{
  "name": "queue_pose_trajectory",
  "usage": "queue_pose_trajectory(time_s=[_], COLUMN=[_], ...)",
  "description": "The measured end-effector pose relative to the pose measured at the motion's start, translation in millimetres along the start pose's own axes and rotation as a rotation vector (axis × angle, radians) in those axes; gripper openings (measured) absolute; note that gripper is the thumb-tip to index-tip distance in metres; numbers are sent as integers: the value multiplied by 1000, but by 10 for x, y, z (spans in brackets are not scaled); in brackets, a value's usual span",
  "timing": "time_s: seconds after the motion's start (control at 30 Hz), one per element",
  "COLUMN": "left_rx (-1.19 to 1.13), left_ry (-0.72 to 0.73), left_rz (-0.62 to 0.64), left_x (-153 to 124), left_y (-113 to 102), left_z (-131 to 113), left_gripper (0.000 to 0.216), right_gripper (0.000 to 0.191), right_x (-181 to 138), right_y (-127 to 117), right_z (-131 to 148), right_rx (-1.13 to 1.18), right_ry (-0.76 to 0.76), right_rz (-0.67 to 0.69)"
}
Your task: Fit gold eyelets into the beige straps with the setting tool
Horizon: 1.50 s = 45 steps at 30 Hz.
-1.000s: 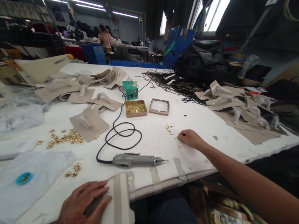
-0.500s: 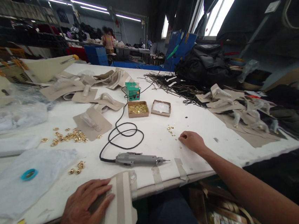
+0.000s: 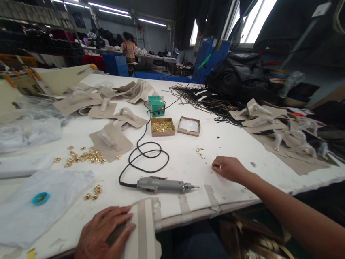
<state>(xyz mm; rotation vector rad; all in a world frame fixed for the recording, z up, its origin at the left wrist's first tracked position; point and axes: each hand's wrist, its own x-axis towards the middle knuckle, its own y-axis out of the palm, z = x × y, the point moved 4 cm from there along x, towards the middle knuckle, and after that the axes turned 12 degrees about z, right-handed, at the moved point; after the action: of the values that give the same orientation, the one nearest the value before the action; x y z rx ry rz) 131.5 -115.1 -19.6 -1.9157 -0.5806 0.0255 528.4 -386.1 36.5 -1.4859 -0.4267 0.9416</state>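
My left hand [image 3: 102, 238] lies flat with fingers stretched out over a beige panel with a darker stripe [image 3: 140, 234] at the table's front edge. My right hand [image 3: 228, 169] rests on the white tabletop, thumb and fingers pinched together; whatever is between them is too small to make out. Beside its fingertips are several tiny gold pieces [image 3: 199, 149], scattered. A grey electric screwdriver [image 3: 161, 184] lies between my hands, its bit toward the right. From its back end a looped black cord [image 3: 144, 152] runs toward a green power box [image 3: 157, 105].
Behind stand a small box of gold hardware [image 3: 163, 133] and a box with white contents [image 3: 188, 124]. Gold fittings [image 3: 91, 155] and a blue ring-shaped dish [image 3: 40, 198] lie left. Beige pieces with wrapped parts [image 3: 279, 129] are piled right, near black cords [image 3: 197, 98]. Someone [image 3: 129, 48] stands far back.
The view has shifted slightly, so everything sits a little further right. My right hand has drawn slightly nearer to me, still pinched. My left hand stays on the panel.
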Motion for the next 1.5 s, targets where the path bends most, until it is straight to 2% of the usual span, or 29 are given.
queue_pose_trajectory(time_s=[0.13, 0.37, 0.43, 0.5, 0.6, 0.73, 0.87, 1.03, 1.1, 1.2, 1.37, 1.43, 1.5], left_rx=[29, 100, 107, 105, 78, -27, -162, -245, -262, -283, -289, -276, -267], left_ry=[17, 128, 171, 188, 146, 8, -120, -128, -132, -140, -134, -125, -116], left_rz=[-21, -145, -146, -138, -99, -30, 9, 12, 18, 33, 38, 29, 25], left_x=[-5, -84, -99, -110, -119, -129, -141, -127, -124, -131, -146, -155, -164], left_y=[-31, -204, -217, -220, -205, -196, -253, -328, -320, -281, -235, -236, -238], left_z=[-20, -144, -138, -131, -146, -220, -340, -446, -444, -427, -423, -430, -432], left_gripper=[35, 16, 18, 23, 28, 28, 21, 20, 21, 23, 26, 26, 26], right_gripper=[21, 18, 19, 20, 23, 29, 30, 31, 35, 37, 34, 30, 28], right_x=[4, 159, 226, 278, 300, 235, 96, -88, -189, -394, -657, -648, -588], right_y=[35, 125, 218, 303, 402, 436, 353, 116, 13, -33, 247, 362, 434], right_z=[-93, -109, -142, -175, -194, -172, -149, -67, 145, 831, 2321, 2683, 2869], right_rx=[81, 234, 213, 139, 24, -14, 64, 164, 245, 466, 793, 799, 753], right_ry=[-31, -108, -111, -122, -134, -83, -3, 84, 85, -62, -384, -427, -446], right_rz=[46, 105, 112, 58, -28, -69, -62, -96, -117, -67, 214, 242, 226])
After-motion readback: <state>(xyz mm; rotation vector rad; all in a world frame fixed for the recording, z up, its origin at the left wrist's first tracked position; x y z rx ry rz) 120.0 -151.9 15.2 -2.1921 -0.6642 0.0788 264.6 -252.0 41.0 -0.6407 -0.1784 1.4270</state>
